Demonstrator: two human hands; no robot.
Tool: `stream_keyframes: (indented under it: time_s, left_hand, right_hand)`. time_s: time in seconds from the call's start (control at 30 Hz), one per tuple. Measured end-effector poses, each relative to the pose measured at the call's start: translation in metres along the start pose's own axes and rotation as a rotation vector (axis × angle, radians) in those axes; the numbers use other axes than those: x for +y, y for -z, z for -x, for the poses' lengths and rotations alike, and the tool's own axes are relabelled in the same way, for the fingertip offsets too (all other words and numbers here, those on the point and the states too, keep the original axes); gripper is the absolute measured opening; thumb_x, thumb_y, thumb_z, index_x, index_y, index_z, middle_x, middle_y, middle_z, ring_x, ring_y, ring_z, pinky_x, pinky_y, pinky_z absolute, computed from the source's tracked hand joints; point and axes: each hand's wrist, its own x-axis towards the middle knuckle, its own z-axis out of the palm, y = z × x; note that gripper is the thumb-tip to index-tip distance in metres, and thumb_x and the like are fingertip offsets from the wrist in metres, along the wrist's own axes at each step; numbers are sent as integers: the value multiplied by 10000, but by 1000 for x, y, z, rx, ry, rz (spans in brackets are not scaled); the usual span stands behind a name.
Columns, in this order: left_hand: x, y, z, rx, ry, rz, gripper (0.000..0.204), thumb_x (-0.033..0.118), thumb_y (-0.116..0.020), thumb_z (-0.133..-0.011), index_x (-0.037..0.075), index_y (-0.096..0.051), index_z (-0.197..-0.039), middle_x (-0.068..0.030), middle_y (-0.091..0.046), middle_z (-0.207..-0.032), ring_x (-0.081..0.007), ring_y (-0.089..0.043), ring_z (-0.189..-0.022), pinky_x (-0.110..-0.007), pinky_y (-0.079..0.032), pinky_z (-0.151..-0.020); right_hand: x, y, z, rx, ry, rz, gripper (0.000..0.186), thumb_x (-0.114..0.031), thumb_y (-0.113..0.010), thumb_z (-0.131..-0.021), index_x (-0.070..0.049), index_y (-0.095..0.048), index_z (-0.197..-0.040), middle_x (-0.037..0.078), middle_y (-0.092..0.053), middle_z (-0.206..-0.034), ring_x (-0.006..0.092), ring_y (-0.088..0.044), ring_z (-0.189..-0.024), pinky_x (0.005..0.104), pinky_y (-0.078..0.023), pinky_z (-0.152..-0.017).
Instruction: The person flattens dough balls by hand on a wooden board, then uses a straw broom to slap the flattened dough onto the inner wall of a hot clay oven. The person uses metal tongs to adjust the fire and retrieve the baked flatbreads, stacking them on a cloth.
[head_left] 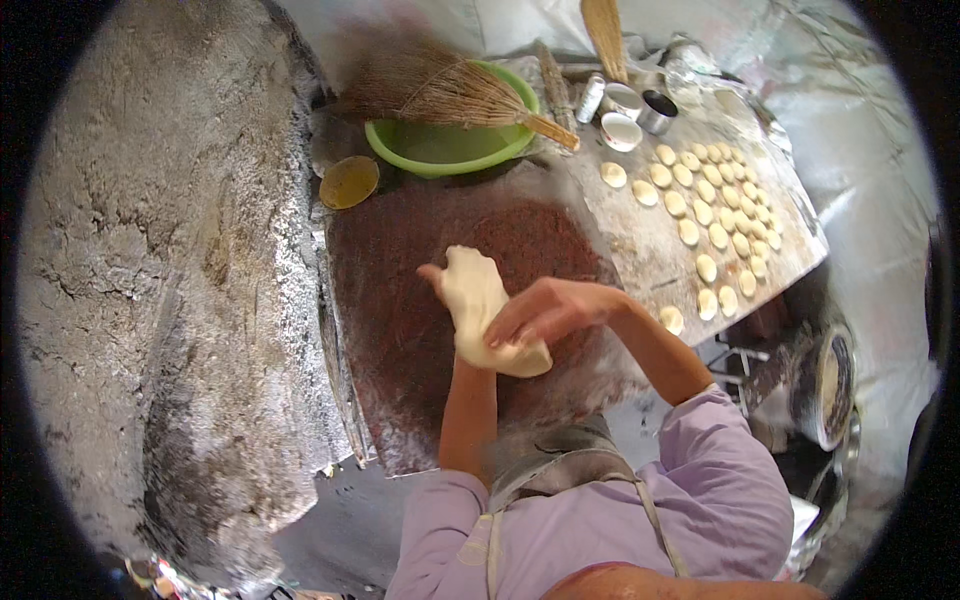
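A soft, pale piece of dough [474,295] is held up above the dark reddish-brown work board [385,390]. It drapes over my left hand [431,276]; only the thumb sticks out at the side, and the other fingers are hidden by the dough. From the right, my right hand [556,310] reaches across with its fingers bent onto the lower part of the dough, where a flap hangs to the right. This hand is slightly blurred by motion.
Rows of small round dough pieces [703,213] lie on a floured board to the right. Cups [621,131] stand behind them. A straw brush [450,95] rests across a green basin [440,160], beside a bowl of yellow liquid [350,183]. A rough, crusted surface [180,270] fills the left.
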Motion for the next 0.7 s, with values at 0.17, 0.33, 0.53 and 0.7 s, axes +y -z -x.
stream_keyframes:
  time_s: [0.17,0.33,0.53,0.7]
  left_hand:
    - [-3,-73,13,538,-288,-449,638,692,-359,-746,55,-397,-772,-13,-380,-724,-141,-379,-666,-288,-342,-599]
    - [8,-171,24,780,-500,-594,678,660,-339,-787,17,-445,-974,-26,-425,-815,-139,-420,-793,-267,-364,-726]
    - [27,-201,27,518,-652,-583,714,598,-276,-840,8,-289,-1241,-58,-356,-1209,-155,-327,-1126,-288,-191,-977]
    - [33,-197,8,468,-705,-746,786,590,-243,-850,-21,-164,-1338,-115,-179,-1409,-207,-140,-1305,-313,-61,-1070]
  right_hand:
    - [25,127,2,930,-130,1026,692,-351,-656,-680,-31,-411,-1242,179,-337,-1312,319,-269,-1242,420,-195,-1034]
    - [103,234,-21,1132,-591,1048,284,-187,-603,-645,7,-537,-842,178,-586,-756,294,-588,-710,388,-455,-623]
    - [90,184,7,761,-502,610,156,-231,-624,-710,-80,-631,-672,68,-580,-559,171,-581,-527,310,-460,-467]
    - [80,-19,103,1217,-547,357,238,-168,-613,-639,-57,-589,-848,93,-601,-633,204,-594,-601,335,-461,-557]
